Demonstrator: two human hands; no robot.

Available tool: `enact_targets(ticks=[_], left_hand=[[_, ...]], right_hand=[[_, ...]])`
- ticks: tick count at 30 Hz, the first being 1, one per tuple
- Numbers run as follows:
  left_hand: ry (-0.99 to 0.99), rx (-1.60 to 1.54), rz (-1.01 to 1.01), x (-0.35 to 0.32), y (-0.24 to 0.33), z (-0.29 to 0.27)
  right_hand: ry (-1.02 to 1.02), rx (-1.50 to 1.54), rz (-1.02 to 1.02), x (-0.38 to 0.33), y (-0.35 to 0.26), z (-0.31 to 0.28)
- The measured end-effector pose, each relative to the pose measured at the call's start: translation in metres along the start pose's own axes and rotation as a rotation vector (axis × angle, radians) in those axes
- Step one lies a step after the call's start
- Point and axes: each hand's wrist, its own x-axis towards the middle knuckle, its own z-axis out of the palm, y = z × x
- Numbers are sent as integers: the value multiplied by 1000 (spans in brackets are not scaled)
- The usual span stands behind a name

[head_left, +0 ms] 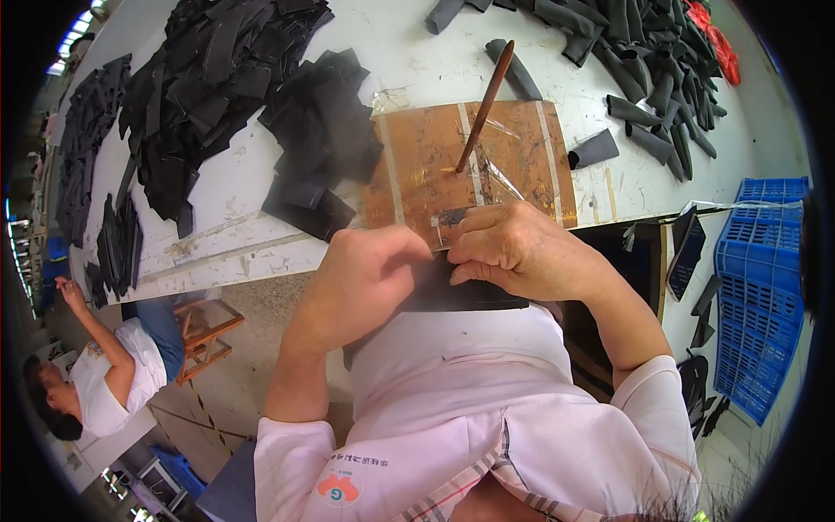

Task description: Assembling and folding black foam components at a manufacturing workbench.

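Note:
At the front edge of the table, a flat black piece of sheet material lies between my hands, close to my body. My right hand pinches its upper edge with bent fingers. On its left side is my left hand, slightly blurred, with fingers curled in at the piece; the fingertips are partly hidden. Just beyond lies a worn brown board with pale tape strips. A thin brown wooden stick stands tilted over the board, its lower tip at the board's surface.
Black flat pieces are heaped at the far left, with a smaller pile beside the board. Rolled dark tubes lie at the far right near a red plastic bag. Blue crates stand right. Another person sits at left.

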Motion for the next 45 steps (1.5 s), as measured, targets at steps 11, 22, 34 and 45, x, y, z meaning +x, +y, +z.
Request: enact_targets(ticks=[11,22,34,45], left_hand=[[724,-302,6,-2,-1,55],[892,348,238,6,-8,69],[459,-844,-76,8,-9,50],[517,-859,11,9,-7,48]], right_hand=[[723,22,71,-7,-17,39],[590,-413,-45,-2,11,56],[457,1084,379,-13,16,48],[406,1235,348,-8,28,54]])
